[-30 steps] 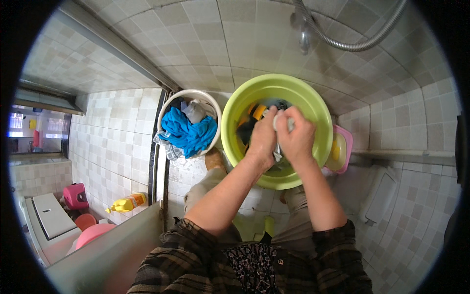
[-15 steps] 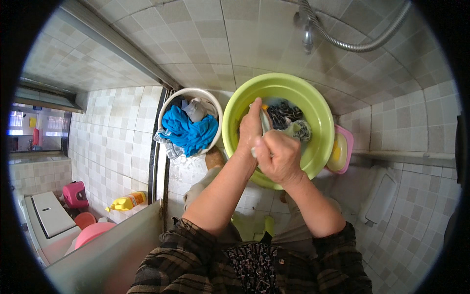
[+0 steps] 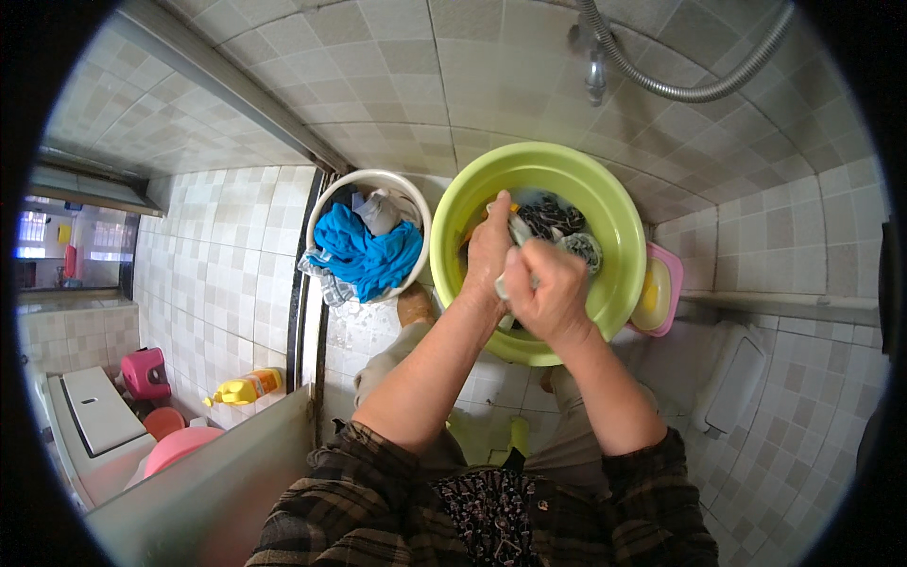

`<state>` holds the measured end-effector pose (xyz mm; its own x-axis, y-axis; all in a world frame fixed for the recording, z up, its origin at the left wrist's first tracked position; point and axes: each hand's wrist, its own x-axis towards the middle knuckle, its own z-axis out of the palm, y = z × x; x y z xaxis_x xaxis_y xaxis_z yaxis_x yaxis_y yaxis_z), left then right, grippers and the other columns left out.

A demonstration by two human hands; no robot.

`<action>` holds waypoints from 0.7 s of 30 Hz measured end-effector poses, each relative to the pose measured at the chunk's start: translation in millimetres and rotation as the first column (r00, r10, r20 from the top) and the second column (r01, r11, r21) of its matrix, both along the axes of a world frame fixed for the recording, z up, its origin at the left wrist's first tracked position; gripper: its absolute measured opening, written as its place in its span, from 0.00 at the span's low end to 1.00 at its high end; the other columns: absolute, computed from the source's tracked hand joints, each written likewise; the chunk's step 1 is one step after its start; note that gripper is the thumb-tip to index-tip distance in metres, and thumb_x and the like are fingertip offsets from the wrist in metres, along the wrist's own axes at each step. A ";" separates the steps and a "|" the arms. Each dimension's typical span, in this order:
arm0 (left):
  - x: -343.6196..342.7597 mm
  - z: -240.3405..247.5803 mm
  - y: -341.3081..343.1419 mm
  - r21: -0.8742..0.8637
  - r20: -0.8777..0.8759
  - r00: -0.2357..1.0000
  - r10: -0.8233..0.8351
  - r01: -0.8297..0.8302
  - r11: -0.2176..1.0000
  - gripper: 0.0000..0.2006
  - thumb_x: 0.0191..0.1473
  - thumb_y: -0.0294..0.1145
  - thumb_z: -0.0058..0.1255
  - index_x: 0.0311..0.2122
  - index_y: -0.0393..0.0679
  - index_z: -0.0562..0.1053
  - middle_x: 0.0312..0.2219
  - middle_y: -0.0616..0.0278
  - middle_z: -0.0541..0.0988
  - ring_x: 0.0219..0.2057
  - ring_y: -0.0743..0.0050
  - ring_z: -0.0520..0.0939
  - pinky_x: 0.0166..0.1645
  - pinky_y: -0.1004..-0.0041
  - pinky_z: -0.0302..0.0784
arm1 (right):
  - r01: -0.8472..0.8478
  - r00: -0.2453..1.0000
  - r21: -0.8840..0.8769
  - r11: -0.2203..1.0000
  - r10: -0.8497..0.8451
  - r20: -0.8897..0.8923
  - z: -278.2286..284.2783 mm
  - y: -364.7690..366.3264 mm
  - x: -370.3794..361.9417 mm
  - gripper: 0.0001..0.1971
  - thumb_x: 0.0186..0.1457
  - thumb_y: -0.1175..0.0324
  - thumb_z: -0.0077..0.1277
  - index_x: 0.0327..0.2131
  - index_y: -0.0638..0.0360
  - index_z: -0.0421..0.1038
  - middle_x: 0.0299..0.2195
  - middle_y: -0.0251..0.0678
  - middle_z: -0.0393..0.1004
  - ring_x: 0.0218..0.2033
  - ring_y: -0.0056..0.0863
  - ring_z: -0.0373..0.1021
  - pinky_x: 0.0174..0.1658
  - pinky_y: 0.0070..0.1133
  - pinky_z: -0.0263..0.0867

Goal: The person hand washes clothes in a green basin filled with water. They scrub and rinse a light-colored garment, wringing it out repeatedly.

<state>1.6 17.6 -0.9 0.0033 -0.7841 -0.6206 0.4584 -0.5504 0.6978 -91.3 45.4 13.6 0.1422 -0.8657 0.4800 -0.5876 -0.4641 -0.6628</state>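
Observation:
A large lime-green basin stands on the floor before me, with black-and-white patterned clothes lying wet in it. Over its near left part my left hand is closed on a pale wet cloth, its fingertips partly hidden. My right hand makes a fist around the same cloth, close beside the left wrist. A bit of orange shows past the left fingers; I cannot make out what it belongs to.
Left of the basin stands a white bucket of blue and grey clothes. A pink tray with a yellow piece sits at right. A metal shower hose hangs above. A yellow bottle lies beyond the door frame at left.
My right fist has shifted slightly right and up, while my left hand has dropped a little. Less of the pale cloth shows beyond the right knuckles.

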 end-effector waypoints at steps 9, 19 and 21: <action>-11.0 -4.0 4.9 0.017 -0.269 0.959 0.088 -0.086 0.996 0.20 0.54 0.47 0.43 0.43 0.41 0.69 0.33 0.62 0.73 0.30 0.75 0.73 0.37 0.73 0.69 | 0.083 0.995 0.073 0.994 -0.087 0.055 -0.5 -6.7 -4.8 0.11 0.49 0.70 0.45 0.16 0.60 0.60 0.14 0.42 0.65 0.14 0.41 0.64 0.19 0.31 0.60; -17.0 8.5 10.8 -0.056 -0.219 0.973 -0.072 0.061 0.997 0.20 0.55 0.47 0.43 0.44 0.40 0.69 0.34 0.64 0.74 0.34 0.75 0.74 0.38 0.74 0.70 | 0.257 0.966 0.116 0.959 -0.256 -0.021 -16.3 -31.4 -26.9 0.12 0.50 0.69 0.45 0.16 0.61 0.61 0.13 0.46 0.64 0.15 0.45 0.65 0.19 0.33 0.60; -13.9 6.0 8.5 -0.026 -0.238 0.971 -0.027 0.021 0.999 0.21 0.54 0.47 0.43 0.43 0.39 0.69 0.33 0.63 0.74 0.32 0.76 0.74 0.37 0.74 0.70 | 0.213 0.977 0.148 0.966 -0.215 0.003 -10.6 -21.1 -21.8 0.12 0.50 0.69 0.45 0.16 0.60 0.61 0.13 0.46 0.64 0.16 0.45 0.65 0.19 0.33 0.59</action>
